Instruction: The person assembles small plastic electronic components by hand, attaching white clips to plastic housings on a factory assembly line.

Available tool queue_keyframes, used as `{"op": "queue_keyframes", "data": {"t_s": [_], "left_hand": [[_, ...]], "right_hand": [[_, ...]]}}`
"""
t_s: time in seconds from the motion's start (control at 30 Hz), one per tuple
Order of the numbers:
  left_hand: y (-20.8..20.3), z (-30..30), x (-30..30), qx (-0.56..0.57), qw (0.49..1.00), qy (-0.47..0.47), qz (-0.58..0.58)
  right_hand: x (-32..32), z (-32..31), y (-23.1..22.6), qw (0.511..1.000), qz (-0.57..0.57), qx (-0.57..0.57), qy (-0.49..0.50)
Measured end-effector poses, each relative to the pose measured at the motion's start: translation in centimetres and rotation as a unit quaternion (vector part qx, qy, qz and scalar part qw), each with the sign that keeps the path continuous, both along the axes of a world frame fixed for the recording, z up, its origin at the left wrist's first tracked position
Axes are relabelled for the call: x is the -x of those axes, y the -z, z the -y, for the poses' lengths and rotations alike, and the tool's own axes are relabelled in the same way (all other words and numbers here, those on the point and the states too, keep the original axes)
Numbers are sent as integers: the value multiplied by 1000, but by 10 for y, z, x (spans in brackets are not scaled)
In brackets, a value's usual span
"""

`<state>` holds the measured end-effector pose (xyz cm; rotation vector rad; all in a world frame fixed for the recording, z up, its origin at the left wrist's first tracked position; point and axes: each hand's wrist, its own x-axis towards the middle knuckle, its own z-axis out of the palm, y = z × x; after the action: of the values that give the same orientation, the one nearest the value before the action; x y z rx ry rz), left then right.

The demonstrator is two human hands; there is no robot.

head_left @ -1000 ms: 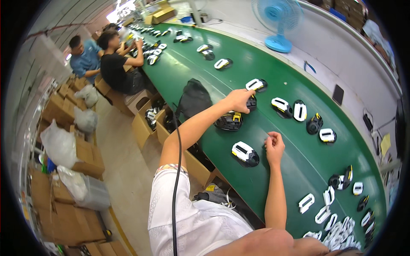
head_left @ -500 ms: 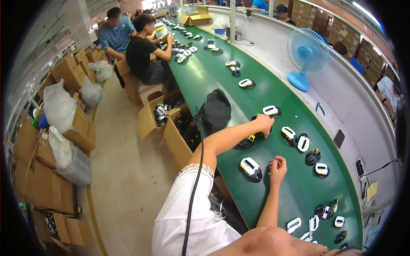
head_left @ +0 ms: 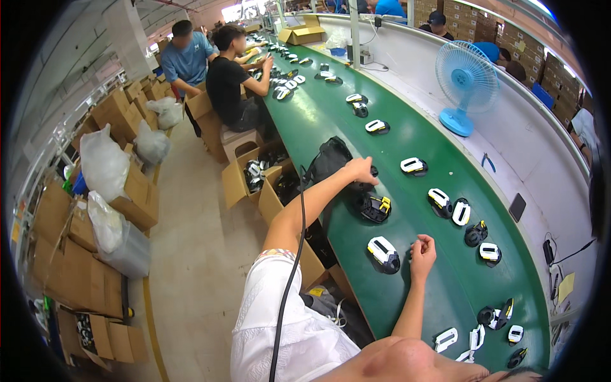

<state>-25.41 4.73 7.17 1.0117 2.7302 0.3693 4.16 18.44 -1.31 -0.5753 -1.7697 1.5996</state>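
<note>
My left hand (head_left: 361, 170) reaches over the green table, its fingers closed on a dark rounded part (head_left: 373, 172) mostly hidden beneath them. Beside it lies a black bag (head_left: 331, 158). Just nearer sits a black unit with a yellow inner piece (head_left: 375, 207). My right hand (head_left: 422, 253) hovers low over the table with curled fingers; whatever they hold, if anything, is hidden. To its left rests a white-and-black device with a slotted top (head_left: 383, 253). Similar devices, such as one (head_left: 440, 200) and its neighbour (head_left: 461, 211), lie beyond my right hand.
A blue fan (head_left: 459, 86) stands on the far ledge, with pliers (head_left: 488, 162) and a phone (head_left: 517, 206) nearby. Open cartons (head_left: 280, 197) line the table's left side. A black cable (head_left: 294, 267) hangs across my left arm. Two people work farther along the table (head_left: 305, 121).
My left hand has moved left from beside a white-topped device toward the black bag, with the dark part in its fingers. My right hand stays nearly in place. The view has shifted slightly.
</note>
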Motion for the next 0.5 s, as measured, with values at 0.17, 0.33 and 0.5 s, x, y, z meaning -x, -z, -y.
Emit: {"op": "queue_keyframes", "data": {"t_s": [0.17,0.33,0.5], "left_hand": [[24,16,5,11,999,17,40],[-15,4,-42,145,989,-10,3],[-14,-64,-46,159,979,84,-98]], "right_hand": [[0,6,5,1000,18,-2,-14],[-4,14,7,1000,27,-4,-10],[-2,2,12,999,20,-23,15]]}}
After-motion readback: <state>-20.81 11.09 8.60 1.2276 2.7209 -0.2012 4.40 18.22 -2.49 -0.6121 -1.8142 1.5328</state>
